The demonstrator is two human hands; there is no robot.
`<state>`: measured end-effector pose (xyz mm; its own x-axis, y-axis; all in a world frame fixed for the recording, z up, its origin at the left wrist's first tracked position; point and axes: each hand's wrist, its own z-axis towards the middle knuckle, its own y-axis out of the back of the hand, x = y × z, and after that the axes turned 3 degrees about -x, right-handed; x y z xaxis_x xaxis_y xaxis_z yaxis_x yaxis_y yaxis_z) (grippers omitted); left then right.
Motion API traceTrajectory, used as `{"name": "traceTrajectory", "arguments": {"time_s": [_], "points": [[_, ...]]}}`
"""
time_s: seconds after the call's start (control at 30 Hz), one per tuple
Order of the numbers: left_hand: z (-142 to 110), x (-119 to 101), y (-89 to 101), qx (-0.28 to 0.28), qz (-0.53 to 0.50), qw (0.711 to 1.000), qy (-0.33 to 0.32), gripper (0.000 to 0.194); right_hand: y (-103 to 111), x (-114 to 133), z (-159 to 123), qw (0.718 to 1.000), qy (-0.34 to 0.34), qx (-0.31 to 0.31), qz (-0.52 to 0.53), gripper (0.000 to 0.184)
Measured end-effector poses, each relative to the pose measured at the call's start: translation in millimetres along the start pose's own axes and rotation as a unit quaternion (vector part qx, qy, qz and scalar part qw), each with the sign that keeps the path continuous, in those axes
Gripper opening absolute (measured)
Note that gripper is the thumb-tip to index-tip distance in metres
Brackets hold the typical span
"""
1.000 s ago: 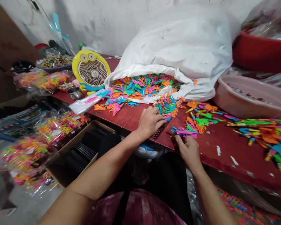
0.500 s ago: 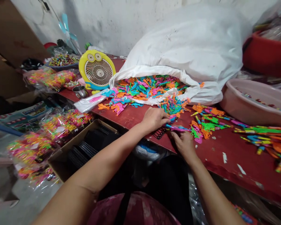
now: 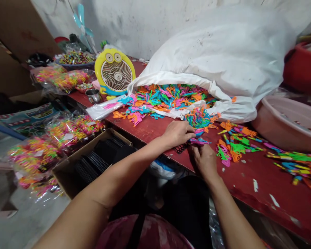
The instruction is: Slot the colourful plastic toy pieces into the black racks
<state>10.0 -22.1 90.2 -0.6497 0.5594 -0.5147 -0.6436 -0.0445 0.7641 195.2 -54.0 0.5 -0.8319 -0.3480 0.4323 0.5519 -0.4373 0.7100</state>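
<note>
My left hand (image 3: 178, 133) is closed, its fingertips bent down over a black plastic grid (image 3: 180, 148) at the table's front edge. What those fingers grip is hidden. Close beside it, my right hand (image 3: 204, 158) has its fingers pinched at a small purple-pink plastic piece (image 3: 200, 141), which juts out to the right. Just beyond both hands lies a dense bunch of coloured plastic pieces (image 3: 202, 118), mostly orange, blue and green. Behind that, a big white sack (image 3: 212, 58) lies on its side, with many similar pieces spilling from its mouth.
Loose coloured pieces (image 3: 237, 145) lie right of my hands on the red table (image 3: 248, 188). A pink basin (image 3: 287, 121) stands behind them. Leftward are a yellow fan (image 3: 101, 69), a metal cup (image 3: 93, 95), a carton of black grids (image 3: 67, 176) and filled plastic bags (image 3: 33, 155).
The view has turned slightly left, so things appear shifted right. The purple-pink piece now sits closer to my left fingertips, and less of it shows. Both hands stay together over the black grid.
</note>
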Motion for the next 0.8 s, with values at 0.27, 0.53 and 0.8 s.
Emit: {"name": "traceTrajectory", "arguments": {"time_s": [0.27,0.53,0.8], "points": [[-61,29,-53.5,-0.099,0.038,0.993,0.055,0.026,-2,2,2,0.999,-0.031,-0.005,-0.010,0.034],[-77,22,-79.6,-0.030,0.076,0.997,0.011,0.038,1,-3,4,0.999,-0.047,-0.015,-0.004,0.031],[-87,10,-76.3,-0.032,0.089,0.995,0.011,0.040,9,-4,-3,0.999,-0.032,-0.006,-0.018,0.038]]}}
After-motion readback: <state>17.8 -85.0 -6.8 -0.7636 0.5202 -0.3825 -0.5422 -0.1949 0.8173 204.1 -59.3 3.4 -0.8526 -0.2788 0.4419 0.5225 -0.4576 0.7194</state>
